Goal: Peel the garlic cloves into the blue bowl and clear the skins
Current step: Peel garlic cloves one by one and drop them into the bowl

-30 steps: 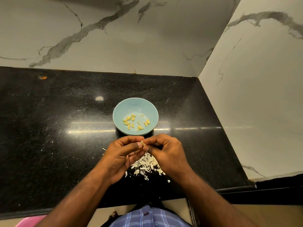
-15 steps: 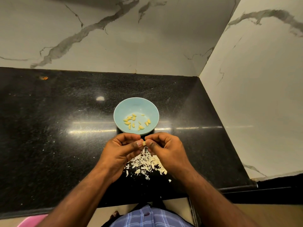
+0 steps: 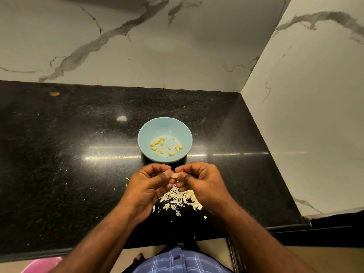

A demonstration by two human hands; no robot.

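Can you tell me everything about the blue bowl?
The blue bowl is round, light blue and smooth, perhaps glazed ceramic. It stands upright on the black speckled counter, just beyond the two hands, which do not touch it. Small yellowish peeled garlic cloves lie scattered on its bottom.

Home kitchen: black speckled granite tabletop point(image 3: 59, 164) filling frame middle, white grey-veined marble walls point(image 3: 137, 56) meeting in corner upper right, garlic skins point(image 3: 178, 200) lower centre.

Blue bowl point(image 3: 165, 127), yellow cloves point(image 3: 157, 145), black speckled counter point(image 3: 59, 154), white skins point(image 3: 179, 200)
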